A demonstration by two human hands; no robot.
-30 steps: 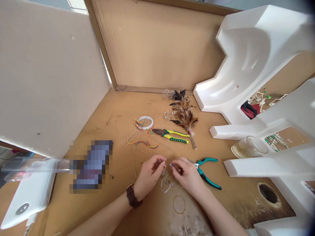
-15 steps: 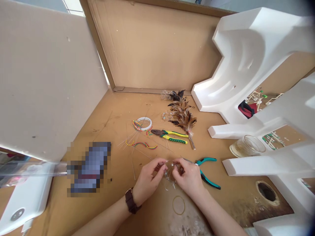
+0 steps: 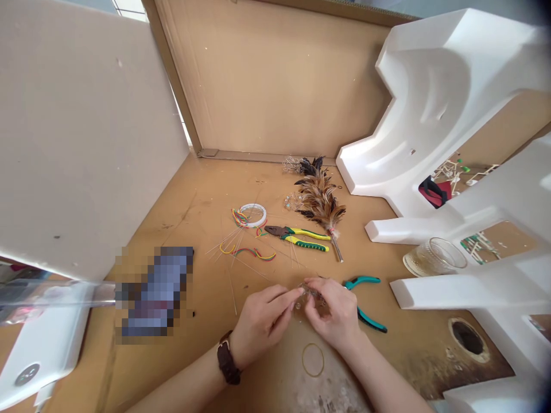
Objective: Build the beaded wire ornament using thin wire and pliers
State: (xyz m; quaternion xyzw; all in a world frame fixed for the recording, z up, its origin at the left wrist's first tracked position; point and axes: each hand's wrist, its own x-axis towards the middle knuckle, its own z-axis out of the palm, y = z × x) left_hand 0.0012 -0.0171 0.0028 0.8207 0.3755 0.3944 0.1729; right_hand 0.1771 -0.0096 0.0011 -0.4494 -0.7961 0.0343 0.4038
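Between my hands is a small clear beaded wire piece (image 3: 310,293), partly hidden by fingers. My right hand (image 3: 336,312) is closed round it, thumb and fingertips pinching. My left hand (image 3: 264,318), with a dark watch strap on the wrist, has its fingers pressed together and their tips touch the piece's left side. Teal-handled pliers (image 3: 371,319) lie just right of my right hand, their jaws hidden behind it. Yellow-green pliers (image 3: 306,245) lie farther back. A thin yellowish ring (image 3: 313,359) rests on the table in front of my hands.
Behind the pliers lie a brown feather bundle (image 3: 321,198), a white ring (image 3: 264,215) with coloured cords, and thin wires. A glass (image 3: 434,256) stands among white foam blocks (image 3: 430,292) at right. A blurred-out dark object (image 3: 161,292) lies left. A hole (image 3: 469,336) is at lower right.
My left hand has moved right, its fingertips now meeting the piece at my right hand. The hands are closer together, and the beaded piece is more covered. The view has shifted slightly.
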